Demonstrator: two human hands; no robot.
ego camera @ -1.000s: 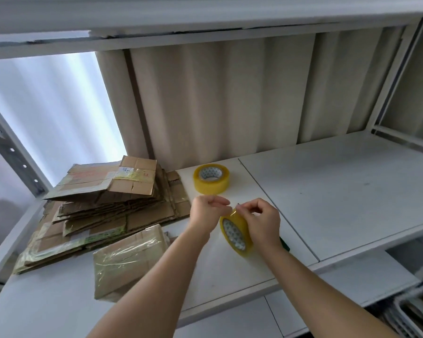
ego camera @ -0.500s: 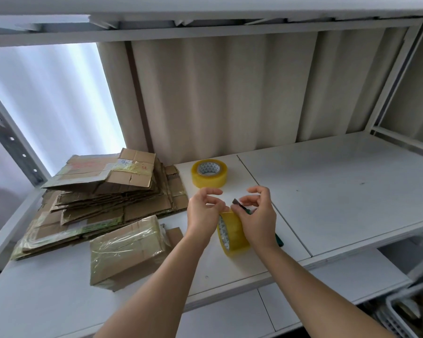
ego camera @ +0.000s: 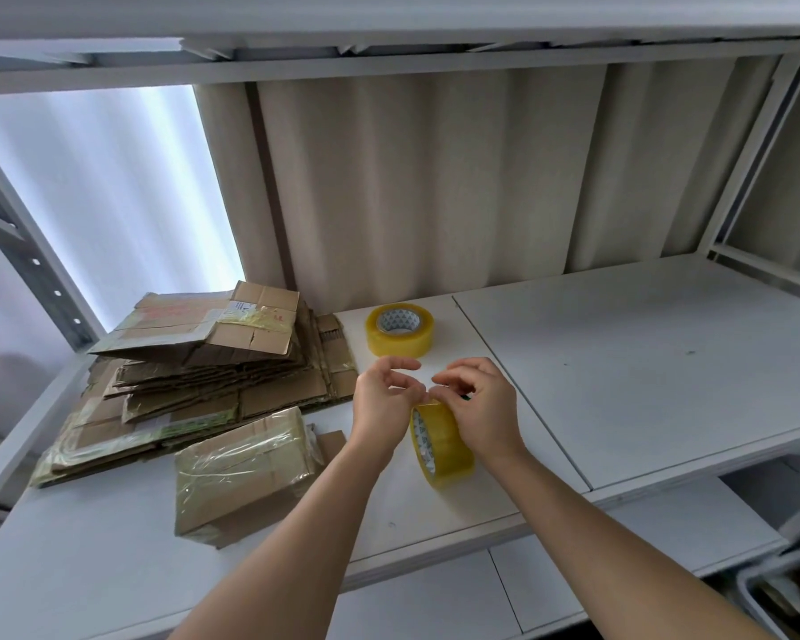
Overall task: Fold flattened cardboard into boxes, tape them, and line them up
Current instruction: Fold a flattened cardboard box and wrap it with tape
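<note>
A yellow tape roll [ego camera: 442,443] stands on edge above the white shelf [ego camera: 643,371], held by my right hand [ego camera: 479,408] wrapped over its top. My left hand [ego camera: 384,399] pinches at the top rim of this roll with thumb and fingertips, where the tape end would be. A second yellow tape roll [ego camera: 399,330] lies flat farther back. A stack of flattened cardboard [ego camera: 204,367] lies at the left. In front of it lies a folded cardboard box wrapped in clear tape [ego camera: 246,473].
The shelf's right panel stretches to a metal upright [ego camera: 749,154]. A corrugated wall [ego camera: 435,187] backs the shelf and another shelf board runs overhead. A lower shelf [ego camera: 435,598] and a basket [ego camera: 786,598] sit below at the right.
Both hands stayed on the held tape roll; the roll tilted slightly and the fingers shifted along its top rim. The dark object seen between the fingers before is now almost hidden.
</note>
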